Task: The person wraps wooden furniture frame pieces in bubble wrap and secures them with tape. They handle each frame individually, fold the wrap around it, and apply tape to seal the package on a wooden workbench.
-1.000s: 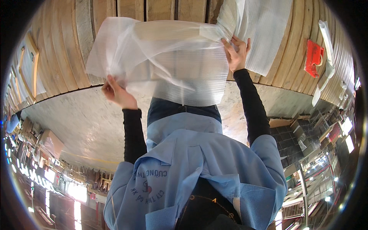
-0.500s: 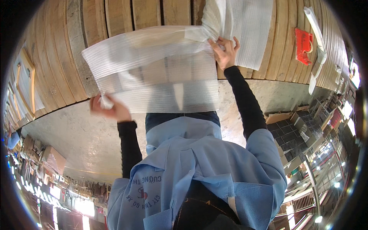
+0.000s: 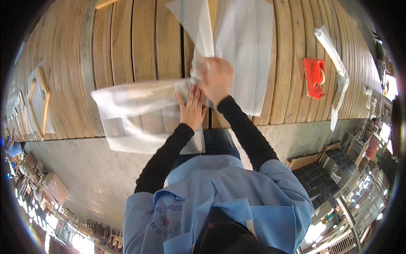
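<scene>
A thin white translucent foam sheet [image 3: 127,106] lies across the slatted bench's near edge, its lower part hanging over the front. My left hand [image 3: 191,106] rests on the sheet's right end, palm down with fingers stretched out. Just beyond it, my right hand [image 3: 218,78] is curled at the gathered foam; motion smears its fingers. Above the hands, a raised fold of foam [image 3: 204,29] stands up, with a pale wooden edge [image 3: 214,10] showing beside it. To the right, more ribbed foam [image 3: 249,51] lies flat on the slats.
A red tape dispenser [image 3: 314,78] with a tape roll sits on the bench [image 3: 292,63] at right, beside a long crumpled white foam strip [image 3: 336,59]. Wooden frames [image 3: 42,97] lie at far left. Another wooden piece [image 3: 105,3] shows at the top edge.
My left hand has left the sheet's lower left corner and moved right, beside my right hand. The gathered foam and right hand now appear further left and lower; the view has shifted too.
</scene>
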`<state>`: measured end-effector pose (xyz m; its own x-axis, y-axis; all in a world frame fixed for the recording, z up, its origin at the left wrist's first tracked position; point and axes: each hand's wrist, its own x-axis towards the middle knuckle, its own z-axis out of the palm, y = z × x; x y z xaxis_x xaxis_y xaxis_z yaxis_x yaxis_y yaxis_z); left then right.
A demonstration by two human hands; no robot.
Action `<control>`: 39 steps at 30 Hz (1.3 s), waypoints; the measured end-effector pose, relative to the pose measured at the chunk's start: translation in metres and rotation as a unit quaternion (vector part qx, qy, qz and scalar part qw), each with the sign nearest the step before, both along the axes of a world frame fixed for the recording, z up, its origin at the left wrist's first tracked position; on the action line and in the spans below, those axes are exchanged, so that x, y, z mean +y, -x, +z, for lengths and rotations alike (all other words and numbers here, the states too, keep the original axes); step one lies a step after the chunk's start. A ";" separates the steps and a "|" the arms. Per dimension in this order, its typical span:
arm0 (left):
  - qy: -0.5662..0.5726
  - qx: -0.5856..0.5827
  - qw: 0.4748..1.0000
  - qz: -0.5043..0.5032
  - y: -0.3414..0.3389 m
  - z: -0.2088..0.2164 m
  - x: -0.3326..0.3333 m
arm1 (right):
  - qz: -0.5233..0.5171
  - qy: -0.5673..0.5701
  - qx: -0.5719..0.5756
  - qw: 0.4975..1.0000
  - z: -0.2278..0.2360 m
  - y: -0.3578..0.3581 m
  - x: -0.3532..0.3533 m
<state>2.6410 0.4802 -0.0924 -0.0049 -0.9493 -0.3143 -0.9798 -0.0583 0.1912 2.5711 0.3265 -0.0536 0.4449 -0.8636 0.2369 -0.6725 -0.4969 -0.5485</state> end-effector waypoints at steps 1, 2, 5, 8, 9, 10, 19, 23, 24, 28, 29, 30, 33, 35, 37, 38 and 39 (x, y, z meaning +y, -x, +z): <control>0.014 0.006 1.000 0.005 0.003 0.000 0.000 | 0.064 0.019 0.030 0.997 0.013 -0.027 -0.022; 0.032 0.011 0.999 0.012 0.005 0.001 -0.002 | 0.104 0.070 0.062 0.990 0.004 -0.052 -0.043; 0.033 0.007 0.999 0.008 0.005 0.004 -0.009 | 0.094 0.100 0.177 0.975 -0.023 -0.084 -0.128; 0.019 0.009 1.000 0.013 0.005 0.001 -0.005 | -0.052 0.130 0.231 0.963 -0.051 -0.071 -0.212; 0.015 0.017 0.999 0.022 0.008 -0.001 -0.007 | -0.098 0.140 0.218 0.961 -0.052 -0.052 -0.233; 0.034 0.004 0.999 0.019 0.009 -0.001 -0.008 | -0.146 0.146 0.209 0.956 -0.053 -0.030 -0.249; -0.053 0.120 0.989 0.062 0.007 0.027 -0.015 | 0.021 0.190 0.042 0.981 -0.021 -0.089 -0.356; -0.084 0.120 0.988 0.052 0.007 0.028 -0.015 | 0.202 0.296 0.078 0.930 -0.045 -0.218 -0.352; -0.085 0.122 0.987 0.056 0.006 0.027 -0.014 | 0.207 0.245 0.114 0.940 -0.053 -0.233 -0.359; -0.082 0.119 0.987 0.069 0.010 0.023 -0.013 | 0.226 0.233 0.165 0.932 -0.042 -0.251 -0.360; -0.086 0.117 0.987 0.075 0.010 0.024 -0.010 | 0.233 0.271 0.154 0.921 -0.031 -0.250 -0.350; -0.083 0.130 0.985 0.079 0.009 0.025 -0.011 | 0.230 0.194 0.160 0.940 -0.021 -0.241 -0.352; -0.093 0.126 0.985 0.072 0.008 0.031 -0.018 | 0.173 0.257 0.039 0.950 0.067 -0.194 -0.323; -0.037 0.089 0.992 0.076 0.018 0.033 -0.018 | 0.079 0.087 0.020 0.993 0.126 -0.148 -0.296; -0.055 0.072 0.989 0.115 0.024 0.044 -0.019 | 0.101 -0.108 -0.212 0.966 0.159 -0.138 -0.230; -0.052 0.080 0.990 0.100 0.027 0.050 -0.025 | 0.098 -0.152 -0.272 0.945 0.170 -0.120 -0.216; -0.057 0.078 0.991 0.098 0.031 0.052 -0.025 | 0.104 -0.203 -0.338 0.913 0.174 -0.110 -0.200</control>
<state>2.6102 0.4549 -0.0404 0.1188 -0.8954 -0.4291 -0.9066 -0.2740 0.3208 2.6814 0.1261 0.1203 0.4788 -0.8554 0.1977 -0.0264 -0.2391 -0.9706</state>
